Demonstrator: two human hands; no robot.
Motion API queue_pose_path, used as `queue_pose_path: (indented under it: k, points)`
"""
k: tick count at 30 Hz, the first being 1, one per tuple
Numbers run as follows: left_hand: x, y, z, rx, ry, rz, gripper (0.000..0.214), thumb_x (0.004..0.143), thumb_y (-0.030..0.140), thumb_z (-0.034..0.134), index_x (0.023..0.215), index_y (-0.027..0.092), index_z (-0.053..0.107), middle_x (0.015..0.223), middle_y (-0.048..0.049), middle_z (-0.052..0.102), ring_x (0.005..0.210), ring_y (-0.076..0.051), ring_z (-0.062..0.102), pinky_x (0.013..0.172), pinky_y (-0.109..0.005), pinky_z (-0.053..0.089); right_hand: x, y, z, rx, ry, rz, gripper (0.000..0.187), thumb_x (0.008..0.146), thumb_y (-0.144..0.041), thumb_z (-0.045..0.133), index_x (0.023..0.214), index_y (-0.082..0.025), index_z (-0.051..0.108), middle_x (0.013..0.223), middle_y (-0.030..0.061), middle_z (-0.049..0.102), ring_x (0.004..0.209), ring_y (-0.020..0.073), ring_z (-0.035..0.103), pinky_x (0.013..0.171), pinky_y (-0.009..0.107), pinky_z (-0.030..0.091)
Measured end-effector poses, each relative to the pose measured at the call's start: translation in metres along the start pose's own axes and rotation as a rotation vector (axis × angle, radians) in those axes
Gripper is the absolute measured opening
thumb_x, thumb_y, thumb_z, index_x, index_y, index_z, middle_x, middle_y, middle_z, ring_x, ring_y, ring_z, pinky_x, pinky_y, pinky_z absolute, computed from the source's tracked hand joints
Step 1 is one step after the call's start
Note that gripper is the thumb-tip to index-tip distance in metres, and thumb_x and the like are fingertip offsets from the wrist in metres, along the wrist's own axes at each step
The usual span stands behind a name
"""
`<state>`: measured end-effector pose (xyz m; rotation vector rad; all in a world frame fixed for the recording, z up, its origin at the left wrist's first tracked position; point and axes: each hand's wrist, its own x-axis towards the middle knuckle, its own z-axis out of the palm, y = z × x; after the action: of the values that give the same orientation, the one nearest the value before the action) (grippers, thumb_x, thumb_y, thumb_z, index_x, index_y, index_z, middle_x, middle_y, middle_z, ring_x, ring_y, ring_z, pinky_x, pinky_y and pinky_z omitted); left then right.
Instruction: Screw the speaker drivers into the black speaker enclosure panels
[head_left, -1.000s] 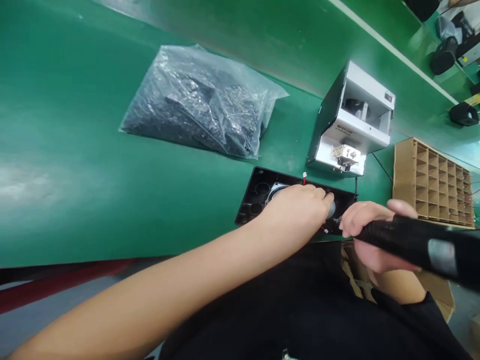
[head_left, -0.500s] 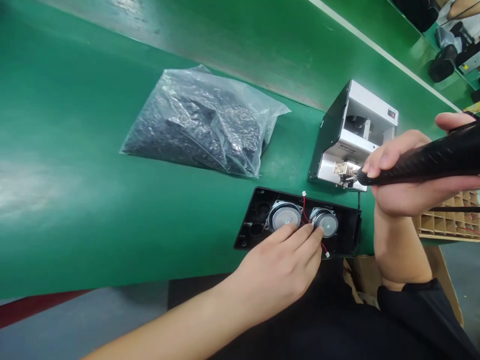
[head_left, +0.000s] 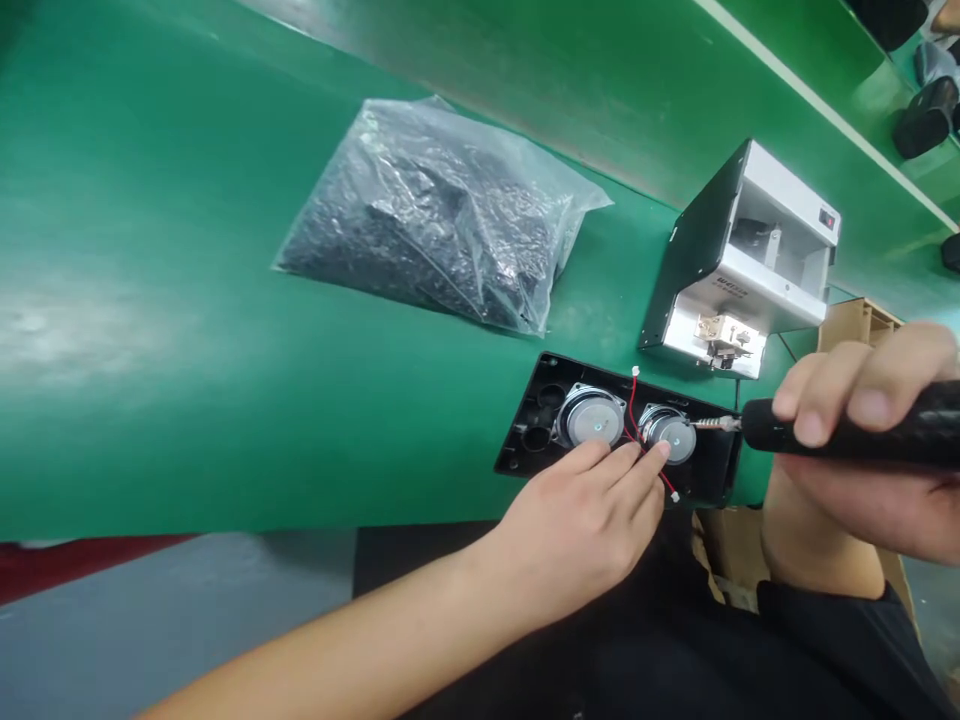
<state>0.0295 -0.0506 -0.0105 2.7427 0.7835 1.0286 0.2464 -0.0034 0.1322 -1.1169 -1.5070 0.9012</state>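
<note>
A black speaker box shell [head_left: 525, 440] lies on the green table, its inner side up, with a larger speaker [head_left: 592, 415] and a smaller speaker [head_left: 675, 440] in it. Red wires with white plugs [head_left: 635, 371] run between the two speakers. My left hand [head_left: 589, 510] rests on both speakers, fingers stretched out, the index fingertip on the smaller one. In my right hand [head_left: 877, 420] is a black electric screwdriver [head_left: 772, 428], wrapped by the fingers. Its bit points left, with the tip at the smaller speaker's upper right edge; any screw there is too small to tell.
A silver and black screw feeder [head_left: 780, 240] stands behind the shell on the right. A clear plastic bag [head_left: 450, 215] full of small dark pieces lies at the back middle. Cardboard with dividers [head_left: 862, 322] shows beyond my right hand. The table edge runs close below the shell.
My right hand has brought the screwdriver from the screw feeder's outlet down to the smaller speaker's edge. My left hand stays on the speakers. The whole view has shifted somewhat.
</note>
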Motion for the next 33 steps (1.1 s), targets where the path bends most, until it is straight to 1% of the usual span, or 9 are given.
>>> queue_pose_path:
  k: [2, 5, 8, 12, 15, 17, 22, 26, 33]
  points:
    - [0.0, 0.001, 0.001, 0.0, 0.007, -0.01, 0.017, 0.108, 0.012, 0.066, 0.104, 0.013, 0.083, 0.13, -0.0136, 0.086, 0.107, -0.025, 0.083, 0.087, -0.039, 0.06, -0.004, 0.005, 0.007, 0.136, -0.011, -0.005, 0.05, 0.098, -0.083, 0.065, 0.13, -0.047, 0.078, 0.069, -0.004, 0.067, 0.053, 0.0191, 0.064, 0.055, 0.039, 0.062]
    - [0.0, 0.001, 0.002, -0.002, 0.013, -0.018, 0.021, 0.109, 0.012, 0.062, 0.103, 0.014, 0.082, 0.13, -0.0129, 0.086, 0.108, -0.024, 0.083, 0.089, -0.038, 0.061, -0.006, 0.026, 0.022, 0.247, 0.03, -0.051, 0.05, 0.099, -0.078, 0.069, 0.132, -0.042, 0.078, 0.073, -0.0033, 0.074, 0.054, 0.019, 0.068, 0.054, 0.037, 0.064]
    - [0.001, 0.0, 0.001, -0.01, 0.021, -0.018, 0.026, 0.11, 0.01, 0.058, 0.103, 0.014, 0.082, 0.13, -0.0129, 0.086, 0.106, -0.024, 0.084, 0.086, -0.036, 0.061, -0.006, 0.046, 0.035, 0.292, 0.061, -0.107, 0.052, 0.1, -0.077, 0.067, 0.129, -0.035, 0.077, 0.071, -0.002, 0.073, 0.053, 0.0186, 0.067, 0.052, 0.036, 0.063]
    - [0.003, -0.001, 0.0, -0.022, 0.022, -0.018, 0.027, 0.11, 0.009, 0.057, 0.102, 0.014, 0.083, 0.129, -0.0129, 0.086, 0.107, -0.023, 0.085, 0.082, -0.034, 0.062, -0.007, 0.055, 0.045, 0.296, 0.07, -0.167, 0.055, 0.102, -0.077, 0.065, 0.126, -0.029, 0.078, 0.069, -0.0015, 0.071, 0.052, 0.0179, 0.067, 0.051, 0.035, 0.062]
    - [0.003, -0.001, -0.001, -0.031, 0.034, -0.022, 0.027, 0.11, 0.01, 0.058, 0.101, 0.014, 0.083, 0.128, -0.0135, 0.087, 0.104, -0.023, 0.085, 0.082, -0.035, 0.063, -0.006, 0.057, 0.045, 0.306, 0.067, -0.133, 0.059, 0.102, -0.079, 0.061, 0.126, -0.028, 0.077, 0.071, 0.0003, 0.072, 0.052, 0.0187, 0.067, 0.051, 0.036, 0.062]
    - [0.003, -0.001, 0.0, -0.031, 0.028, -0.019, 0.025, 0.109, 0.01, 0.059, 0.102, 0.013, 0.083, 0.128, -0.0155, 0.086, 0.104, -0.024, 0.085, 0.082, -0.035, 0.063, -0.004, 0.06, 0.042, 0.325, 0.035, -0.18, 0.065, 0.1, -0.085, 0.058, 0.126, -0.028, 0.076, 0.069, 0.0007, 0.072, 0.048, 0.0187, 0.063, 0.045, 0.036, 0.059]
    - [0.004, -0.001, -0.001, -0.027, 0.018, -0.016, 0.024, 0.109, 0.011, 0.061, 0.101, 0.013, 0.083, 0.128, -0.0161, 0.086, 0.104, -0.024, 0.085, 0.081, -0.034, 0.063, 0.002, 0.074, 0.038, 0.28, 0.001, -0.21, 0.057, 0.098, -0.078, 0.068, 0.129, -0.031, 0.077, 0.069, -0.0001, 0.073, 0.046, 0.0194, 0.061, 0.042, 0.036, 0.057]
    - [0.006, -0.002, -0.002, -0.01, 0.031, -0.021, 0.03, 0.11, 0.01, 0.056, 0.099, 0.015, 0.084, 0.125, -0.0126, 0.087, 0.102, -0.022, 0.085, 0.08, -0.033, 0.063, 0.007, 0.083, 0.037, 0.284, -0.054, -0.366, 0.079, 0.102, -0.089, 0.044, 0.134, -0.026, 0.078, 0.068, 0.0007, 0.072, 0.043, 0.0178, 0.057, 0.038, 0.034, 0.054]
    - [0.007, 0.0, 0.001, -0.011, 0.029, -0.034, 0.03, 0.11, 0.009, 0.056, 0.098, 0.014, 0.084, 0.125, -0.0134, 0.087, 0.103, -0.023, 0.085, 0.078, -0.034, 0.062, 0.005, 0.089, 0.045, 0.332, -0.073, -0.299, 0.072, 0.104, -0.085, 0.045, 0.132, -0.028, 0.079, 0.07, 0.0023, 0.071, 0.046, 0.0186, 0.06, 0.041, 0.035, 0.056]
